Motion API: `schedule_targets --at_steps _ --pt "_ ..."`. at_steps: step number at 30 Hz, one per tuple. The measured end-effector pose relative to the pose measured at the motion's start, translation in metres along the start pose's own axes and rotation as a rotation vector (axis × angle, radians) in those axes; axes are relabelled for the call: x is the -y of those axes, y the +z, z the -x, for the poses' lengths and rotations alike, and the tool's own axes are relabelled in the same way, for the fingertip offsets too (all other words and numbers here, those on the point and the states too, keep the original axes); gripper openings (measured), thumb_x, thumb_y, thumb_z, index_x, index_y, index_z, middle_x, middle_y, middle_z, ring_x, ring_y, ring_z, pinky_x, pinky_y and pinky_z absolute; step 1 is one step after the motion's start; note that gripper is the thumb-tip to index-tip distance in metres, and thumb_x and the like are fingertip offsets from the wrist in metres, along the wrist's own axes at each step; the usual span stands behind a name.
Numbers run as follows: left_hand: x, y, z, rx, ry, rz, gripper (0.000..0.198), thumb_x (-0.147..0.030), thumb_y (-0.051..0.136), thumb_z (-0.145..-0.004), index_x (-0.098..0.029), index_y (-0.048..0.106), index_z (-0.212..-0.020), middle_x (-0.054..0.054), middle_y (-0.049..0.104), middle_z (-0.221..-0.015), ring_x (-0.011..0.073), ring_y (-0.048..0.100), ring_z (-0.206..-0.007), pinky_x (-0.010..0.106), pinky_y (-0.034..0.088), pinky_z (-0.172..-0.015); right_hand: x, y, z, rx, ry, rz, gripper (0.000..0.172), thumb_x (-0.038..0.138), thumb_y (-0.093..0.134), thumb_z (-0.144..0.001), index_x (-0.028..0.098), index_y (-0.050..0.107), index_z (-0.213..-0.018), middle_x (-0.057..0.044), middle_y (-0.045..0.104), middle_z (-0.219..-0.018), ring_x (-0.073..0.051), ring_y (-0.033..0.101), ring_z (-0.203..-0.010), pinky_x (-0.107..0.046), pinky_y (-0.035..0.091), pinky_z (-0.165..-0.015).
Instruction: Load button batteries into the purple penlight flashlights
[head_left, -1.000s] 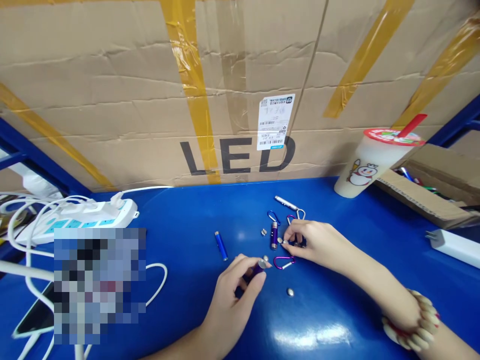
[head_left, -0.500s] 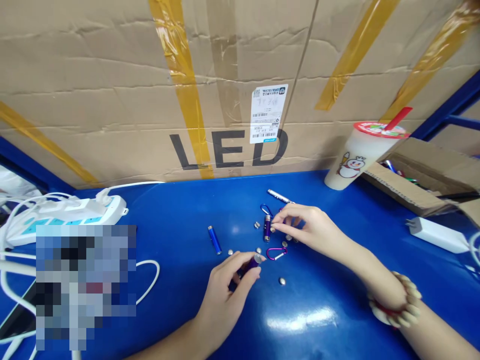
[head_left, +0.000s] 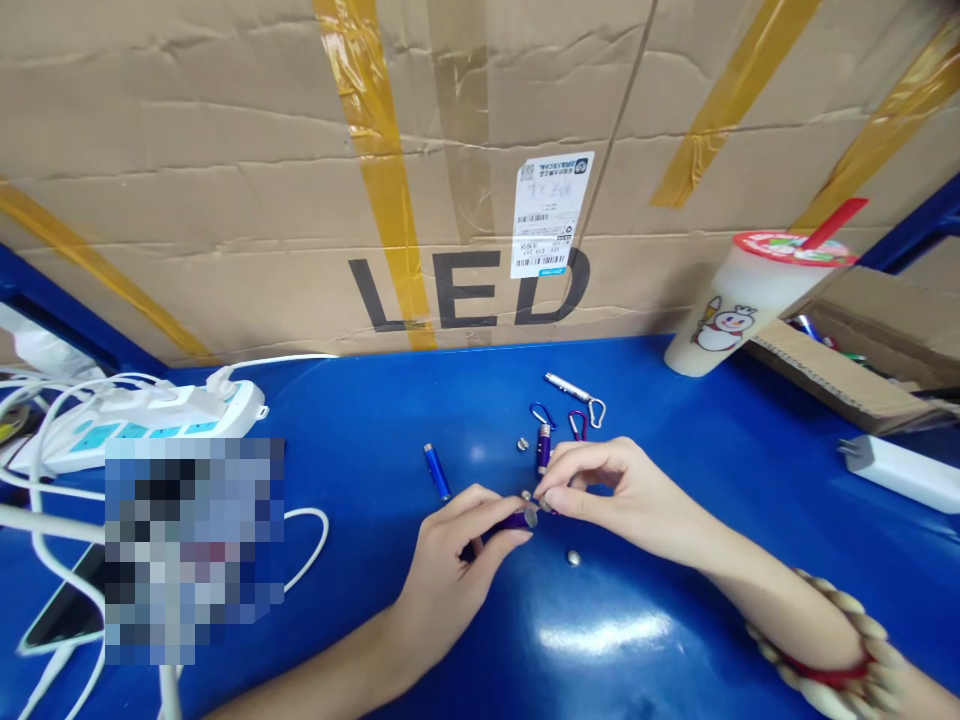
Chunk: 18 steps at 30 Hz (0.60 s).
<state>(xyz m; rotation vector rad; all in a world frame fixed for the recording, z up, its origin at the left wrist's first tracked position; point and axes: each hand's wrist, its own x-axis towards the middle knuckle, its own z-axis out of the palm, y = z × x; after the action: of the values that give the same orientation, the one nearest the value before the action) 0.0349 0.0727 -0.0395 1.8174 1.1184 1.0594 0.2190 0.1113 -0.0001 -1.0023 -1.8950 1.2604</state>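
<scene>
My left hand (head_left: 454, 560) grips a small purple flashlight tube (head_left: 514, 520), its round end facing right. Close beside that end, my right hand (head_left: 626, 500) pinches a small silver button cell (head_left: 547, 507) between thumb and fingers. Just behind the right fingers lies another purple flashlight (head_left: 544, 448), partly covered. A blue flashlight tube (head_left: 437, 472) rests left of it. Loose on the table are a button cell (head_left: 574, 558) in front and a small silver piece (head_left: 523, 444) farther back. The right hand hides part of this area.
Behind lie a silver flashlight (head_left: 568, 386), a blue carabiner (head_left: 541, 414) and a purple carabiner (head_left: 577, 425). A drink cup (head_left: 739, 310), an open carton (head_left: 817, 375) and a white charger (head_left: 900, 473) stand right. A power strip (head_left: 191, 410) with cables is left; a large cardboard box (head_left: 262, 200) backs the table.
My right hand has come down and toward me, bringing the button cell near the tube. The tube in my left hand has tipped flatter, its end turning rightward. The view has shifted slightly.
</scene>
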Motion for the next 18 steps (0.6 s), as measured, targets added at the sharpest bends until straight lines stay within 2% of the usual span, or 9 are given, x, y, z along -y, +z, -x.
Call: schedule_targets --at_steps 5,11,14,18 --pt "0.0 -0.001 0.001 -0.008 0.061 0.002 0.02 -0.018 0.058 -0.082 -0.018 0.071 -0.097 0.002 0.062 -0.075 0.0085 0.054 -0.064 0.016 0.042 -0.055 0.002 0.004 0.002 0.013 0.054 0.034 0.019 0.035 0.067 -0.075 0.016 0.07 -0.074 -0.001 0.061 -0.068 -0.008 0.052 -0.059 -0.02 0.04 -0.053" --pt "0.0 -0.001 0.001 0.014 0.007 0.012 0.02 -0.017 0.058 -0.082 -0.016 0.071 -0.096 0.002 0.059 -0.072 0.0086 0.052 -0.063 0.018 0.04 -0.056 -0.004 0.01 -0.001 -0.008 0.052 0.063 0.019 0.035 0.067 -0.074 0.017 0.069 -0.072 -0.002 0.06 -0.07 -0.009 0.053 -0.061 -0.02 0.04 -0.052" --pt "0.001 -0.001 0.002 0.029 -0.033 0.041 0.018 -0.018 0.057 -0.083 -0.015 0.072 -0.092 0.002 0.059 -0.072 0.0085 0.051 -0.063 0.018 0.039 -0.055 -0.006 0.012 -0.001 -0.036 0.011 0.087 0.019 0.034 0.066 -0.075 0.016 0.068 -0.069 -0.002 0.059 -0.067 -0.008 0.052 -0.058 -0.019 0.04 -0.05" --pt "0.001 -0.001 0.002 0.043 -0.138 0.1 0.02 -0.024 0.055 -0.084 -0.016 0.071 -0.093 0.003 0.059 -0.077 0.0079 0.049 -0.061 0.017 0.039 -0.051 -0.008 0.013 0.001 -0.173 -0.139 0.037 0.014 0.028 0.062 -0.08 0.015 0.065 -0.076 -0.002 0.059 -0.073 -0.006 0.053 -0.054 -0.018 0.044 -0.048"
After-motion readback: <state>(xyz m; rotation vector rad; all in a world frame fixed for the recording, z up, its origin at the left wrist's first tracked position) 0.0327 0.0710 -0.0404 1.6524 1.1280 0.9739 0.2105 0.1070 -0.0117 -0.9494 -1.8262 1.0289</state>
